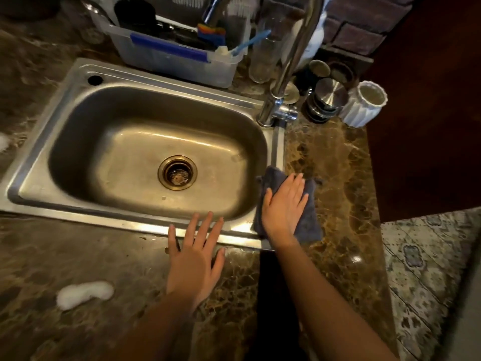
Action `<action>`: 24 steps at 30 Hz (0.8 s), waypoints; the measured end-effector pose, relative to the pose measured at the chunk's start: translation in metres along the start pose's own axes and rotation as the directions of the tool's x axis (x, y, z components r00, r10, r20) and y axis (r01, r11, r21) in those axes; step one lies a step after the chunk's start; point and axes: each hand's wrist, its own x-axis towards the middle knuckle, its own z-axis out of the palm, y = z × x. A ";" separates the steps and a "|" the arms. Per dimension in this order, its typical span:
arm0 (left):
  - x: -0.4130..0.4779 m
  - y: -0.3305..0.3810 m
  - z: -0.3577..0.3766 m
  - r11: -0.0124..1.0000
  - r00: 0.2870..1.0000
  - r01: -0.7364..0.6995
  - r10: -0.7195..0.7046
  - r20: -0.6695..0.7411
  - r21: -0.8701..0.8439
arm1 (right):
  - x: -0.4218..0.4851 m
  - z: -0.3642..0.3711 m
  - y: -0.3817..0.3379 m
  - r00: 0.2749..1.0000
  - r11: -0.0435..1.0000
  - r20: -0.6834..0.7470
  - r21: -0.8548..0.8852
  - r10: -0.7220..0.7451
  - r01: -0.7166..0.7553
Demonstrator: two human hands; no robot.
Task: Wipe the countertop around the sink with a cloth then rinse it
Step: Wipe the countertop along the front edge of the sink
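Note:
A steel sink point(36, 162) is set into a brown marble countertop point(335, 178). My right hand point(283, 204) lies flat with fingers spread on a dark grey-blue cloth point(308, 222), pressing it on the sink's right rim and the counter beside it. My left hand point(197, 256) rests open, palm down, on the counter at the sink's front edge, holding nothing. A chrome faucet point(283, 82) rises at the sink's back right corner. A patch of white foam point(83, 294) sits on the counter at the front left.
A clear plastic bin point(169, 58) with brushes stands behind the sink. Steel-lidded jars point(330, 97) and a white ribbed cup point(364, 105) crowd the back right. The counter ends at the right, above a patterned floor point(426, 256). More foam point(4, 143) shows at the far left.

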 end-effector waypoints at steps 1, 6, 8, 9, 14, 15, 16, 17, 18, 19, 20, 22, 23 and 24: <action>0.000 0.000 0.000 1.000 1.000 0.007 -0.007 0.015 0.000 | 0.018 -0.002 -0.006 1.000 1.000 0.005 0.001 -0.002 0.002; 0.000 -0.001 0.002 1.000 0.999 0.014 -0.015 0.037 0.009 | 0.098 -0.010 -0.032 1.000 1.000 0.010 0.008 0.004 -0.004; 0.000 0.000 0.002 1.000 0.999 0.019 -0.019 0.037 0.006 | 0.114 -0.010 -0.037 1.000 1.000 0.009 -0.004 -0.004 0.004; 0.000 0.000 0.002 1.000 0.999 0.022 -0.022 0.033 0.006 | 0.119 -0.011 -0.038 1.000 1.000 0.007 -0.007 -0.009 0.009; -0.001 0.001 0.001 1.000 1.000 0.002 -0.002 -0.006 -0.009 | 0.111 -0.013 -0.033 0.999 0.999 0.010 -0.005 -0.053 0.053; -0.001 0.000 0.001 1.000 1.000 0.006 -0.006 -0.004 -0.010 | 0.102 -0.013 -0.031 0.997 0.998 0.008 -0.003 -0.070 0.070; -0.001 0.000 0.002 1.000 1.000 0.012 -0.012 0.001 -0.001 | 0.090 -0.012 -0.028 0.997 0.997 0.006 -0.008 -0.082 0.082; -0.001 0.000 0.002 1.000 1.000 0.016 -0.016 0.004 0.015 | 0.076 -0.011 -0.024 0.996 0.996 0.006 -0.016 -0.090 0.090; -0.001 0.001 0.002 0.999 1.000 0.013 -0.013 0.001 0.034 | 0.060 -0.010 -0.020 0.995 0.995 0.008 -0.023 -0.097 0.097; -0.001 0.001 0.002 0.999 1.000 0.006 -0.006 -0.003 0.049 | 0.044 -0.008 -0.016 0.995 0.994 0.013 -0.027 -0.103 0.103; -0.001 0.001 0.002 0.998 1.000 -0.002 0.002 -0.008 0.056 | 0.027 -0.007 -0.012 0.994 0.994 0.018 -0.030 -0.104 0.104; -0.002 0.000 0.004 0.998 1.000 -0.007 0.007 -0.011 0.062 | -0.003 -0.006 -0.008 0.996 0.996 0.037 -0.027 -0.087 0.088; -0.002 -0.001 0.005 0.998 1.000 -0.009 0.010 -0.010 0.065 | -0.017 -0.006 -0.007 0.996 0.997 0.056 -0.016 -0.074 0.075; -0.002 -0.001 0.006 0.998 1.000 -0.015 0.015 -0.008 0.062 | -0.031 -0.006 -0.005 0.995 0.998 0.073 -0.002 -0.063 0.063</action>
